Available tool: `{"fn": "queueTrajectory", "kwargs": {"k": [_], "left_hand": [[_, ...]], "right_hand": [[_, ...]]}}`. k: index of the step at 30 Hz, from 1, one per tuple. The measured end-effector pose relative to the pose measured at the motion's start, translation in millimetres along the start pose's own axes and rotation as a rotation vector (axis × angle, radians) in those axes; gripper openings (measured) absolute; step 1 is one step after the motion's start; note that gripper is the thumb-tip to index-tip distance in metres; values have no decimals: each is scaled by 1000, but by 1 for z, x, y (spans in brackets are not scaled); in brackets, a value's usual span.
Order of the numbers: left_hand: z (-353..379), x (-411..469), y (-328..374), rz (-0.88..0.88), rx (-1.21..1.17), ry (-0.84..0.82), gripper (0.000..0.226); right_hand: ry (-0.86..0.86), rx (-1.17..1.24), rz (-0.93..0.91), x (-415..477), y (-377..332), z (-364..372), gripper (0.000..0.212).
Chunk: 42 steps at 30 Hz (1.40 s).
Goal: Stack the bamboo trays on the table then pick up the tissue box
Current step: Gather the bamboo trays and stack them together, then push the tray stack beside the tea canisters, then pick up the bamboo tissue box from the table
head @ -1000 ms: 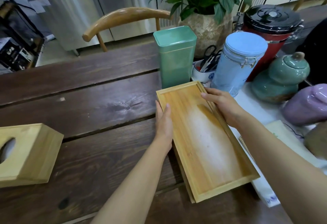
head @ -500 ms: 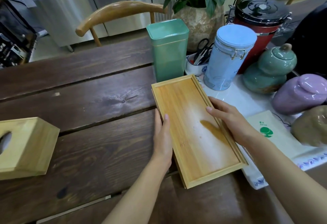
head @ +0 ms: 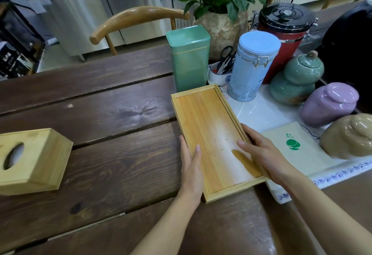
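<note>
A stack of bamboo trays [head: 209, 126] lies on the dark wooden table [head: 104, 113], right of centre; the rim of a lower tray shows along the right side. My left hand [head: 191, 166] lies flat against the stack's left edge. My right hand [head: 261, 152] rests on the right rim, with the fingers reaching over into the top tray. Both hands touch the trays near their front end. The bamboo tissue box [head: 30, 160], with an oval slot on top, stands at the left edge of the table, far from both hands.
Behind the trays stand a green tin [head: 189, 57], a blue canister [head: 253, 65], a red canister [head: 281, 33], a green gourd jar [head: 296, 79], a purple jar [head: 330, 103] and a tan jar [head: 350, 136]. A white cloth [head: 267, 113] and a booklet [head: 298, 146] lie right. A chair [head: 136, 19] stands beyond.
Both hands have slid along the tray stack's sides from its far end toward its near end. The stack stays on the table; the view has shifted slightly.
</note>
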<state>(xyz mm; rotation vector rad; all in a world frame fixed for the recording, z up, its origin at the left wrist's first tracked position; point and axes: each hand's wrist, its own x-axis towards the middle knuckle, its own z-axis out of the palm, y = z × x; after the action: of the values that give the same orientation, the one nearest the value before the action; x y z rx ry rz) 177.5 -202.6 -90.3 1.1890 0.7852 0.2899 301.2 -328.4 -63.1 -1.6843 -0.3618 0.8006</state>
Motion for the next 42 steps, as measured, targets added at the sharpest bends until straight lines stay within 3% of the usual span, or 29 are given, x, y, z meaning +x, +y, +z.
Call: {"fn": "queueTrajectory", "kwargs": {"k": [3,7,13,20,26,30,36,42], "left_hand": [[0,1,2,-12,-9,1,82],[-2,-3,9,-25,58,8,76],[-41,-18,31,49,264,79,58],[-153,-34,77,204,632,286,47],[-268,-49,123,308,762,636,35],[-335,-53,141,219,838,819,40],[-390,-38,143,-79,603,670,60],[-398,-16,122,-61,94,434,47]], "right_hand": [[17,-38,23,2,2,-2,54],[51,-128,26,0,-5,1,45],[286,-545,-84,-3,-32,22,51],[56,-785,-296,6,-71,111,52],[-208,-668,-260,17,-89,223,59],[-322,-582,-152,28,-87,300,70],[-349,-229,126,33,-87,390,82],[-274,60,194,36,-72,436,67]]}}
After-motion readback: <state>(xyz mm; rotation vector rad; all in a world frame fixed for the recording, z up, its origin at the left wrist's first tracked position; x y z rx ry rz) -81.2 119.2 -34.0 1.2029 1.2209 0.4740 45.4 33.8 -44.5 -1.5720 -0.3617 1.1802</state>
